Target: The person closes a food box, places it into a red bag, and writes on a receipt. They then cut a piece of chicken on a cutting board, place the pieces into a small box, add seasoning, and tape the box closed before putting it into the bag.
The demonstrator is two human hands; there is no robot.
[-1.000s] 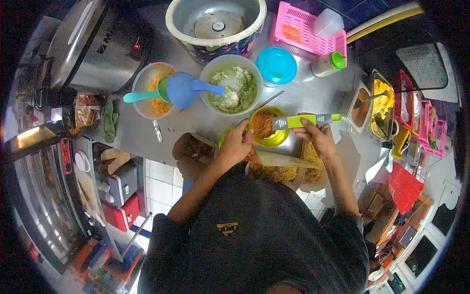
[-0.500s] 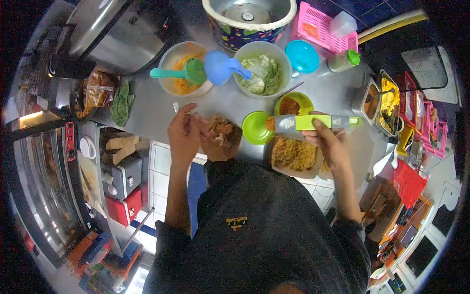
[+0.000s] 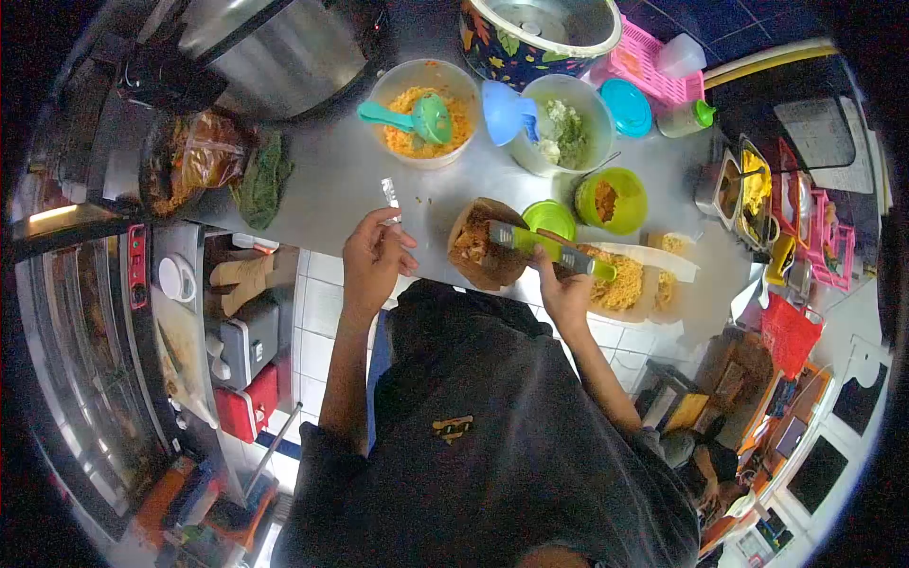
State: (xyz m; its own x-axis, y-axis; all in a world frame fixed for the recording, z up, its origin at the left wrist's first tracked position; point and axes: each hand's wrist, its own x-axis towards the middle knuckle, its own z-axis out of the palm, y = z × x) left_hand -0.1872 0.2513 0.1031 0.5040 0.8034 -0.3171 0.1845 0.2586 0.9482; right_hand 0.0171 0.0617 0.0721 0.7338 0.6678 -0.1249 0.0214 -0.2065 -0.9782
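Note:
My right hand (image 3: 565,295) grips a green-and-grey adjustable measuring spoon (image 3: 520,239). The spoon's far end reaches over a brown paper food box (image 3: 492,280) with brownish food in it. Left of that box, my left hand (image 3: 372,263) is raised above the counter edge, fingers loosely bent and apart, with nothing seen in them. Just beyond its fingertips lies a small silvery sachet (image 3: 389,192). Behind the spoon sit a green lid (image 3: 549,216) and a green tub (image 3: 632,210) of reddish-brown powder. A second box (image 3: 651,293) holding yellow grains is by my right hand.
Along the back stand a tub of orange shreds (image 3: 383,87) with a teal scoop (image 3: 432,119), a tub of pale green food (image 3: 598,106) with a blue scoop (image 3: 505,112), and a large patterned pot (image 3: 511,68). A green cloth (image 3: 262,185) lies left. Another person (image 3: 703,469) is at lower right.
My right hand has carried the measuring spoon left, from near the green tub to over the brown food box. My left hand has drawn back from that box. The camera view has shifted.

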